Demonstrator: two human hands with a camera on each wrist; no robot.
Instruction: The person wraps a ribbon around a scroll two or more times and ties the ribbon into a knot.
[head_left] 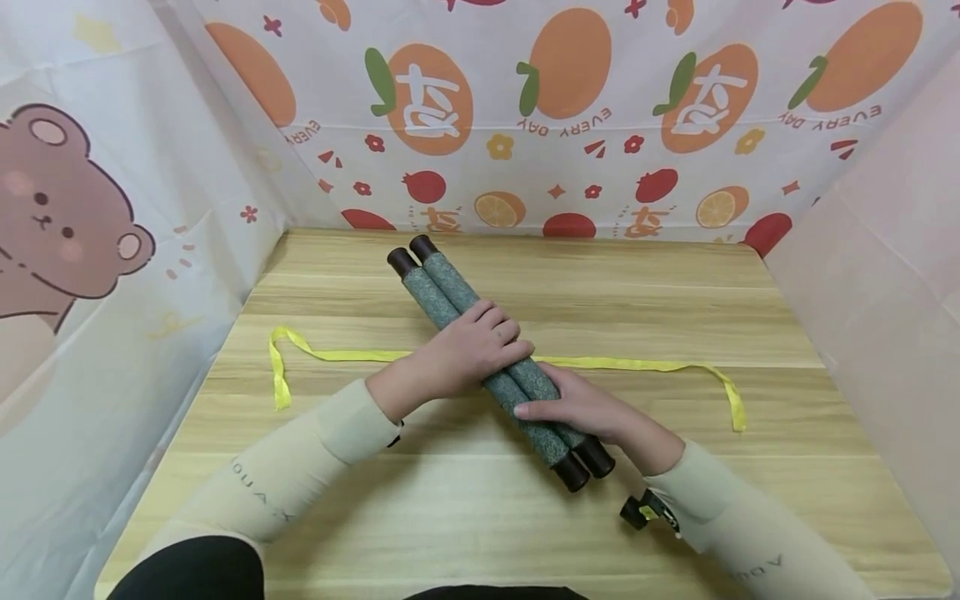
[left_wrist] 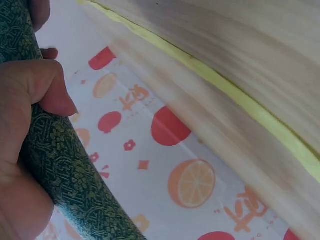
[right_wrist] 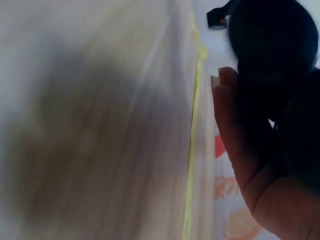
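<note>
Two rolled scrolls in green patterned brocade, the nearer-left scroll and the right scroll, lie side by side on a slant above the table, with dark brown knobs at their ends. My left hand grips the pair around the middle, fingers over the top. Lower down, my right hand holds both near their front ends, its thumb across the upper side. Close up in the left wrist view, the brocade shows a woven floral pattern. Dark round end knobs rise beside the right fingers in the right wrist view.
Beneath the scrolls, a yellow ribbon stretches across the wooden table, both ends bending toward me. A fruit-printed cloth hangs along the back edge, and pale cloths flank both sides. A small camera sits on the right wrist.
</note>
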